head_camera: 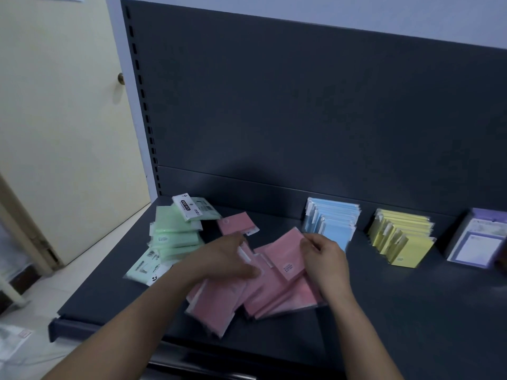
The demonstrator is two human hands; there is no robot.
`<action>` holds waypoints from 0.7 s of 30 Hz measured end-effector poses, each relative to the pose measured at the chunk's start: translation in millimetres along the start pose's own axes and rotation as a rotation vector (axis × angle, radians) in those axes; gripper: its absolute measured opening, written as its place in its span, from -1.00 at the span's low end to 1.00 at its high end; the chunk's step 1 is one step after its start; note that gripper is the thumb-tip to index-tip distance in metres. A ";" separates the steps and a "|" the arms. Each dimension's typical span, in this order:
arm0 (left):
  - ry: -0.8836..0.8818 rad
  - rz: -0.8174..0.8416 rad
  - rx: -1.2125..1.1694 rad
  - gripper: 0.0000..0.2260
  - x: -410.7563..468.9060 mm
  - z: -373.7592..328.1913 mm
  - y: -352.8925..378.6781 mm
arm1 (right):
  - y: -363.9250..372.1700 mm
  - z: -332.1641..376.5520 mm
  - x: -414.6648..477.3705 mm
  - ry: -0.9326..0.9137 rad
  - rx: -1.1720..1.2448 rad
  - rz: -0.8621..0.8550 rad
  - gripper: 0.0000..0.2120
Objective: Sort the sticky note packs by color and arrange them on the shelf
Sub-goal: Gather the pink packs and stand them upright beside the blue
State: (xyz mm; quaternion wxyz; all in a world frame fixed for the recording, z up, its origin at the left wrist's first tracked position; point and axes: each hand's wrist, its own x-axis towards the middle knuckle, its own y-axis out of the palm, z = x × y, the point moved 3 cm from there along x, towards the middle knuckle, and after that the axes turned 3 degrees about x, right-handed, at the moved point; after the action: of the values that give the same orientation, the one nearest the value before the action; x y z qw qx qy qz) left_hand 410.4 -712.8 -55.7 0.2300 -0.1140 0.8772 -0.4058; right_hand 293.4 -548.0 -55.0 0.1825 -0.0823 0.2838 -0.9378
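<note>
Pink packs [219, 305] lay fanned loose at mid-shelf [411, 311], not yet stood in a row. The right hand [326, 259] pinched the top pink pack [285, 250] by its upper corner, probably to lift it clear. The left hand [227, 259] lay on the pile, apparently steadying it; grip indeterminate through blur. Green heap [175, 237] at ten o'clock, upright blue row [332, 218] at one o'clock.

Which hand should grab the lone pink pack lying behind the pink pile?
Left, probably. The left hand rests on the pink pile, fingertips just short of the lone pink pack. The right hand is pinching a raised pink pack nearer the blue row.
</note>
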 end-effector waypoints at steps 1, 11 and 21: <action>0.020 -0.032 0.130 -0.24 2.0 -7.3 3.5 | -0.3 -0.6 -0.1 -0.004 0.003 -0.017 -0.78; 0.113 0.021 0.379 -0.33 22.3 -36.6 14.5 | -15.5 -9.5 -6.6 -0.021 0.094 -0.163 -0.77; -0.024 -0.090 -0.440 -0.74 42.0 -5.9 -8.2 | -27.2 -28.0 -8.8 0.008 0.220 -0.122 -0.84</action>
State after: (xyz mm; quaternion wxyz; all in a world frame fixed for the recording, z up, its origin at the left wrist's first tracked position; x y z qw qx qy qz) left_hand 371.2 -730.4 -59.2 0.1918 -0.2054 0.9357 -0.2131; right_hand 286.3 -509.5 -63.2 0.1318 -0.0750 0.1746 -0.9729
